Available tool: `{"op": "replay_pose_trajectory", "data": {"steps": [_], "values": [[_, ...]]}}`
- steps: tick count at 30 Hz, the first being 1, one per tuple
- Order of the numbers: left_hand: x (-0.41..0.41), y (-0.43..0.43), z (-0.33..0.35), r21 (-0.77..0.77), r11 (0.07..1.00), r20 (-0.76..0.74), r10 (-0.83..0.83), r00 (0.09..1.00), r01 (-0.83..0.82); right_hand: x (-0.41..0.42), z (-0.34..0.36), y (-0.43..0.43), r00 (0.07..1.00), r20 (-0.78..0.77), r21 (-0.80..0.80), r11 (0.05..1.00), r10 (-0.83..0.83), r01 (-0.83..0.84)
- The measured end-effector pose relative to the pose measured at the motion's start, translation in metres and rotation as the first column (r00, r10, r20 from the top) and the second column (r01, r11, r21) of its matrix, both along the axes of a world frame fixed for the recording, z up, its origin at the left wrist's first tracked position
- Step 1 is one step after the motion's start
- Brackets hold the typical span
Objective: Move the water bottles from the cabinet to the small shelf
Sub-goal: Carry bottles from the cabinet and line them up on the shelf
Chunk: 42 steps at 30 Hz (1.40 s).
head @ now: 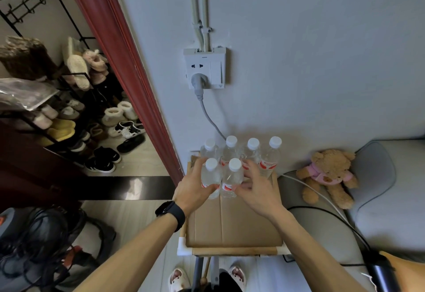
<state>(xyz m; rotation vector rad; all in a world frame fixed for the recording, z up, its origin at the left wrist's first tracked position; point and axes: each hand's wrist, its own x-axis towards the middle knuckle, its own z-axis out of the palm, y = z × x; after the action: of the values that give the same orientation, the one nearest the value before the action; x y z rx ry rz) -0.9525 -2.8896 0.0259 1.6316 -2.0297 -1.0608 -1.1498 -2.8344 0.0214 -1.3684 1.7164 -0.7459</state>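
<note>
Several clear water bottles with white caps and red labels stand upright on the small shelf point(234, 229), whose top is lined with cardboard. A back row point(271, 153) lines the wall side. Two front bottles stand side by side. My left hand point(193, 188) wraps the left front bottle point(210, 176). My right hand point(257, 186) touches the right front bottle point(232, 178) with fingers spread around its side. The cabinet is out of view.
A wall socket point(205, 68) with a grey cable hangs above the bottles. A teddy bear point(328, 172) lies on a grey cushion at right. A red door frame point(128, 61) and a shoe rack point(69, 107) stand at left.
</note>
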Motion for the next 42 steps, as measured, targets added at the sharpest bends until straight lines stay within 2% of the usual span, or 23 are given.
{"op": "replay_pose_trajectory", "data": {"steps": [3, 7, 9, 14, 24, 42], "values": [[0.002, 0.002, -0.004, 0.046, 0.998, -0.052, 0.049, 0.997, -0.047, -0.002, -0.017, 0.001, 0.990, 0.114, 0.070, 0.994, -0.086, 0.078], [0.002, 0.001, -0.013, 0.132, 0.987, -0.054, 0.096, 0.994, -0.088, -0.001, -0.040, -0.003, 0.980, 0.193, 0.168, 0.986, -0.042, 0.009], [0.000, 0.000, -0.013, 0.148, 0.986, -0.058, 0.083, 0.995, -0.073, 0.004, -0.048, -0.006, 0.980, 0.198, 0.177, 0.984, -0.015, -0.021], [-0.005, -0.002, -0.012, 0.132, 0.991, -0.058, 0.015, 0.998, -0.007, 0.010, -0.059, -0.012, 0.981, 0.188, 0.173, 0.985, -0.055, 0.022], [-0.005, 0.003, -0.024, 0.104, 0.990, -0.072, 0.099, 0.992, -0.091, 0.011, -0.058, -0.016, 0.981, 0.184, 0.165, 0.986, -0.067, 0.037], [-0.001, 0.003, -0.029, 0.155, 0.984, -0.100, 0.106, 0.989, -0.089, 0.009, -0.062, -0.014, 0.964, 0.261, 0.186, 0.982, -0.042, -0.007]]}}
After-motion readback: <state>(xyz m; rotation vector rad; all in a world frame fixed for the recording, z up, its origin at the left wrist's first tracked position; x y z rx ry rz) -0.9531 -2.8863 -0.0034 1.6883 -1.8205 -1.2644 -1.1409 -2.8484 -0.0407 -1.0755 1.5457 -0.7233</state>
